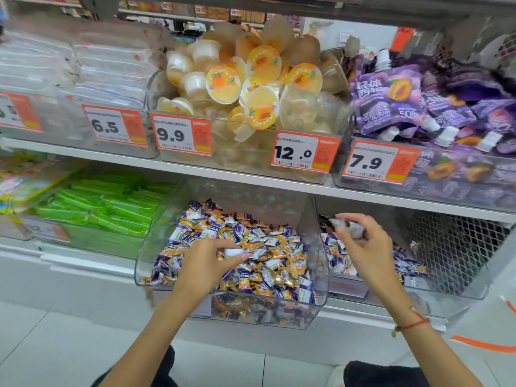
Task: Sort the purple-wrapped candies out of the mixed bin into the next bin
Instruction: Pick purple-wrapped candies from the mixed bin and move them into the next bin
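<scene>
left hand (pixel 208 263): pinching a candy (pixel 233 252) over mixed bin (pixel 321 275)
right hand (pixel 363 244): gripping candy (pixel 352 227) over right bin (pixel 480 286)

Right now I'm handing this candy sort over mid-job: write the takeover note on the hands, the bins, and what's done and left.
Left hand: over the mixed bin, pinching a pale wrapped candy.
Right hand: over the next bin, pinching a small blurred candy, not yet released.
Done: the next bin already holds a layer of purple-and-white candies.
Left: the mixed bin is still heaped with purple and orange wrappers, so many remain to pick out.
</scene>
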